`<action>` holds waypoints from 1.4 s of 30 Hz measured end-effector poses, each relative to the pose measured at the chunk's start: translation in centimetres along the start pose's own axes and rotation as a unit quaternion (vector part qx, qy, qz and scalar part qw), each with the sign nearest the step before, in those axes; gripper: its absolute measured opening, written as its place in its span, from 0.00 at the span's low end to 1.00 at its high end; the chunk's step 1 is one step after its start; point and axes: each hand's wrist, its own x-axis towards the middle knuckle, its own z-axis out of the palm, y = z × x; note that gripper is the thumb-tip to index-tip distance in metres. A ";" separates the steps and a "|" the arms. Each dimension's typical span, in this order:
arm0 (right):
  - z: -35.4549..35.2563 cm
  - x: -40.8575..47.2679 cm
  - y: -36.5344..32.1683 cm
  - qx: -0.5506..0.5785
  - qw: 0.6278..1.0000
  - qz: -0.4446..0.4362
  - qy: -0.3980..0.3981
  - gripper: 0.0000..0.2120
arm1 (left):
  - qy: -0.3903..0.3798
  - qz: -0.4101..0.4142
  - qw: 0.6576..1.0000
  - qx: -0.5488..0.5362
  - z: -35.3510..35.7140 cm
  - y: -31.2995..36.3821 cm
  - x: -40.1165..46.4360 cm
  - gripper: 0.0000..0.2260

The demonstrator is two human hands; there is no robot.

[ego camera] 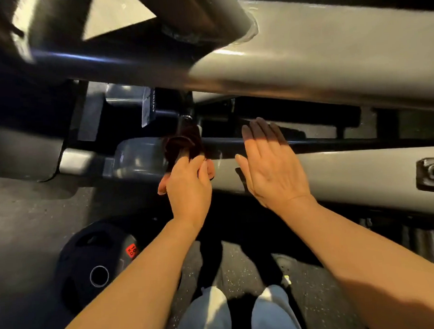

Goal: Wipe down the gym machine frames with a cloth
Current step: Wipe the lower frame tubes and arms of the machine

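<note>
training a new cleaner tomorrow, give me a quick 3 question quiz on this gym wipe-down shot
1. True or false: the right hand holds the dark cloth.
2. Which lies on the floor at lower left? A) kettlebell B) weight plate C) bucket
3. Fill in: the cloth sits against the lower grey frame tube, gripped by the ___ hand.

Key: 1 false; 2 B; 3 left

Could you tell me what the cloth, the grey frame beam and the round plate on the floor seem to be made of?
The cloth, bunched in the left hand, looks like soft dark maroon fabric; it folds limply. The frame beam appears to be grey-painted metal tube with a smooth semi-gloss sheen and bolted hardware. The weight plate seems matte black, perhaps rubber-coated; it hardly shines.
</note>
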 end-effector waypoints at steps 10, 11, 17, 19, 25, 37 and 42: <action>-0.1 0.1 -0.2 0.036 0.999 -0.008 0.013 0.29 | -0.080 0.209 0.974 0.028 -0.3 -0.3 0.7 0.12; -0.1 0.1 -0.2 0.034 0.999 -0.010 0.012 0.30 | -0.080 0.145 0.985 0.044 -0.4 -0.1 2.2 0.11; 0.1 0.1 -0.2 0.031 1.000 -0.005 0.002 0.32 | -0.060 0.148 0.987 0.018 0.3 0.5 -1.6 0.10; 0.1 0.1 -0.2 0.028 1.000 -0.002 -0.007 0.32 | -0.065 0.176 0.982 -0.023 0.4 -0.2 -3.7 0.14; 0.1 0.2 -0.1 0.028 0.999 -0.006 -0.026 0.31 | -0.057 0.136 0.989 0.013 -0.2 -0.6 0.0 0.16; -0.3 0.0 -0.2 0.013 0.999 -0.012 -0.044 0.28 | -0.096 0.124 0.988 0.004 -2.0 -3.4 -0.9 0.19; 0.1 -0.2 -1.3 0.007 0.998 -0.057 -0.005 0.20 | -0.039 -0.008 0.999 0.013 -2.5 -5.8 0.5 0.13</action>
